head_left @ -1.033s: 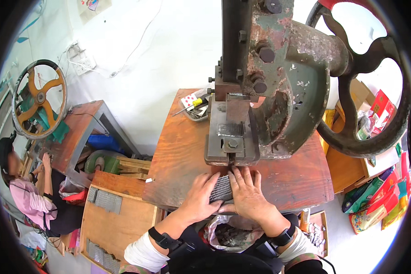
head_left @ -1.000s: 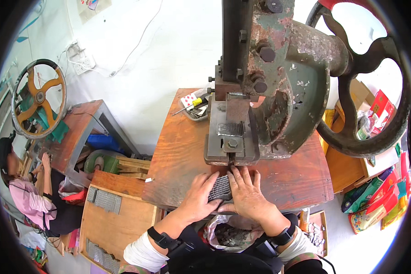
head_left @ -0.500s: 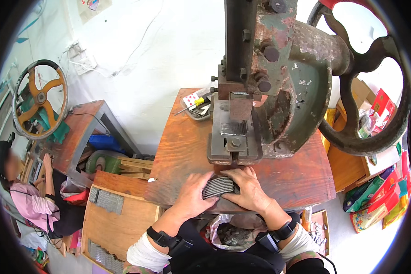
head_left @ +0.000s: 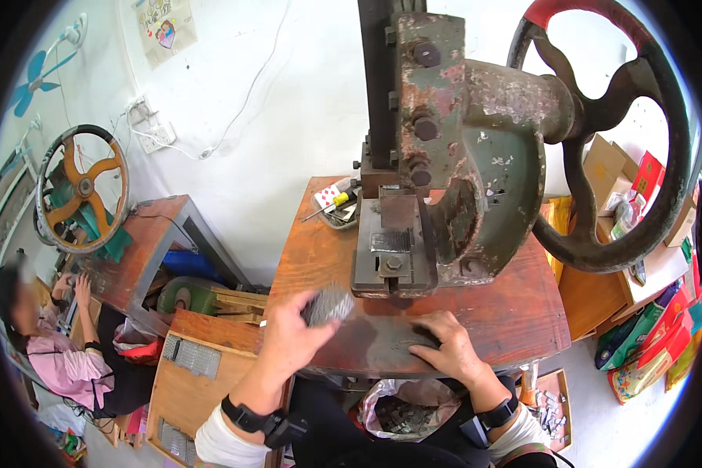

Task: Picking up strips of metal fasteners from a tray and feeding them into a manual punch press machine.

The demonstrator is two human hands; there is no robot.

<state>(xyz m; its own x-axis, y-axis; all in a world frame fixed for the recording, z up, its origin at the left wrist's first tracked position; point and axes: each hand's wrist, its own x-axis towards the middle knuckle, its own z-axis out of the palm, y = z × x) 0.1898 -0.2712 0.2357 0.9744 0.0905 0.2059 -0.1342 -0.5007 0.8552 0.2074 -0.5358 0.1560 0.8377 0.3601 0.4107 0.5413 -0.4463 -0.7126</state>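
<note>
My left hand (head_left: 292, 337) grips a stack of thin grey metal strips (head_left: 329, 304), raised a little over the front left of the wooden table (head_left: 374, 337). Low at the table's front edge, my right hand (head_left: 451, 347) is curled, thumb and fingers around a small dark thing (head_left: 424, 337) that I cannot make out. Beyond both hands stands a worn green hand press (head_left: 503, 168). A ribbed metal plate (head_left: 391, 242) lies on the press bed (head_left: 366, 273), under the ram.
At the press's right is a large handwheel (head_left: 655, 156). A plastic tub (head_left: 343, 221) holds a yellow screwdriver. Below the table edge sits a bag (head_left: 437, 398) of metal bits. A wooden tray (head_left: 218, 398) holds metal strips. Another person (head_left: 66, 351) works at the left.
My hands have come apart. The left has carried the strip stack left and up, tilting it; the right stays near the front edge. The view has shifted, showing more wall.
</note>
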